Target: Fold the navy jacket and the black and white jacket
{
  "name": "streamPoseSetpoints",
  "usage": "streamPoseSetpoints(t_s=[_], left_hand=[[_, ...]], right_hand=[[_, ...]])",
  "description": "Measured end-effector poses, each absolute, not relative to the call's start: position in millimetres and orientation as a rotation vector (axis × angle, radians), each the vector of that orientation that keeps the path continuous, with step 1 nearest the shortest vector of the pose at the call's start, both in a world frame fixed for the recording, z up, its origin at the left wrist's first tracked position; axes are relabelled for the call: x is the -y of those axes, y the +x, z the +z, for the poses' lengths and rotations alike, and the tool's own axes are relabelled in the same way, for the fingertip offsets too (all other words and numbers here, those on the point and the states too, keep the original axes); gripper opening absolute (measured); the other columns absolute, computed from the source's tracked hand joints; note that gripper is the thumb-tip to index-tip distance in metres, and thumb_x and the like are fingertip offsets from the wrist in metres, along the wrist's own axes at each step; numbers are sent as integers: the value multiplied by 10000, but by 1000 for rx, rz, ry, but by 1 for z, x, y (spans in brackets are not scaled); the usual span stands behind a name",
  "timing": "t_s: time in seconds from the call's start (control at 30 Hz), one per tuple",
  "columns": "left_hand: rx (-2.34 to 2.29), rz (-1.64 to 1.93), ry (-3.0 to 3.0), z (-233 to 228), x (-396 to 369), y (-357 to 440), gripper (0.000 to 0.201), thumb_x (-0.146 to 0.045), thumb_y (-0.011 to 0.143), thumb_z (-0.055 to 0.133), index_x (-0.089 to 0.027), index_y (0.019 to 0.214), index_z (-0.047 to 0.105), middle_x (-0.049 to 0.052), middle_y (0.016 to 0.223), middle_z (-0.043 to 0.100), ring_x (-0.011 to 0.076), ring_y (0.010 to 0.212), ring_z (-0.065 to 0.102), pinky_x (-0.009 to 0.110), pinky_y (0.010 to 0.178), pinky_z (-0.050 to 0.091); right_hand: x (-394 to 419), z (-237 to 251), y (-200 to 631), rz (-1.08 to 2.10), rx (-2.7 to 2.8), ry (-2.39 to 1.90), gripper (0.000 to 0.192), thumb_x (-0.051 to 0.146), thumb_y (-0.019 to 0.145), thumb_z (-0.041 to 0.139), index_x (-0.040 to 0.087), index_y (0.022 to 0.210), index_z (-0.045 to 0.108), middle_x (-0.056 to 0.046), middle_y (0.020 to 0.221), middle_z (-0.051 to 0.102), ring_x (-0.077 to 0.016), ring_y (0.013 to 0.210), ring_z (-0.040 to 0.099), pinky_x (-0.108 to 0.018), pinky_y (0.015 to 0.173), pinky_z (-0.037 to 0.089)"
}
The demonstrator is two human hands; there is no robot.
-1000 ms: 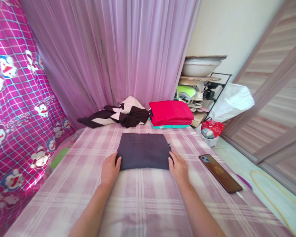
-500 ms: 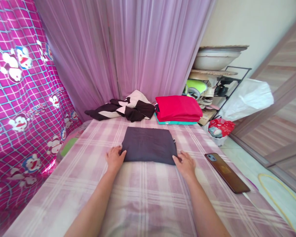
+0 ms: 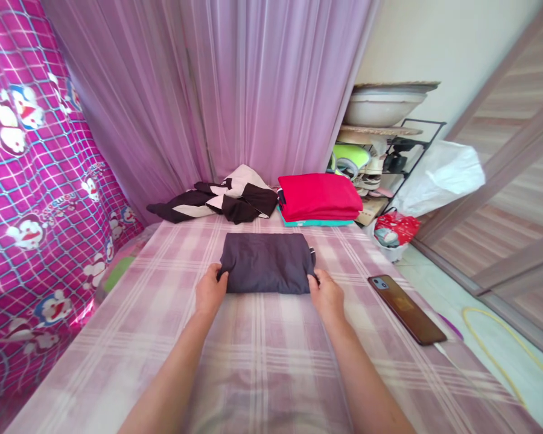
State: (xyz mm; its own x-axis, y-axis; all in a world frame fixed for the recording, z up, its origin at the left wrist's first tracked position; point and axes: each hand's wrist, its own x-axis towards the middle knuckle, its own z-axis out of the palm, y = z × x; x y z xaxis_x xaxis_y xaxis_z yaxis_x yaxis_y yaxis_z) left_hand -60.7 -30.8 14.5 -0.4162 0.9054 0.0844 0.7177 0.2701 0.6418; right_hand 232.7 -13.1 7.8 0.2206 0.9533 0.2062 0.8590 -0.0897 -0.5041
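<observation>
At the far left, magenta cartoon-print fabric point(image 3: 40, 199) hangs beside a plaid cloth point(image 3: 262, 361). Near the purple curtain point(image 3: 262, 90) lies a crumpled black-and-white garment point(image 3: 242, 196). The left hand point(image 3: 210, 290) clamps thumb and fingers on the left edge of a folded dark garment point(image 3: 266, 263), which lies rumpled on the plaid cloth. Beyond it, red folded clothes point(image 3: 319, 198) rest on teal fabric point(image 3: 317, 223). The right hand point(image 3: 326, 295) pinches the dark garment's right edge, thumb on top. Farther right lies a smartphone point(image 3: 407, 308), white cable point(image 3: 441, 348) attached.
</observation>
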Motion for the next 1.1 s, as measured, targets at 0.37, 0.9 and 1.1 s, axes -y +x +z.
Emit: streamPoseSetpoints(t_s=[0.37, 0.9, 1.1], left_hand=[[-2032, 1320, 1424, 15, 27, -64, 207, -342, 767, 570, -234, 943, 587, 50, 921, 736, 243, 926, 702, 380, 850, 536], [-1652, 1815, 1768, 167, -122, 10, 168, -327, 883, 498, -214, 1000, 540, 25, 986, 687, 169, 975, 661, 283, 901, 512], [-1511, 1523, 1540, 142, -232, 88, 273, -258, 912, 527, -182, 1174, 531, 91, 1143, 695, 178, 1067, 663, 293, 928, 508]], right_hand=[[0, 13, 228, 218, 1590, -1622, 307, 368, 860, 441, 216, 1002, 667, -90, 973, 732, -217, 789, 661, -305, 731, 480], [-150, 175, 266, -388, 1423, -1224, 293, 311, 943, 412, 159, 1066, 630, -146, 1063, 675, -254, 1032, 606, -386, 958, 450], [-225, 167, 326, -293, 1127, -1577, 579, 275, 889, 458, 38, 1413, 389, -264, 1351, 485, -337, 1294, 428, -500, 1061, 360]])
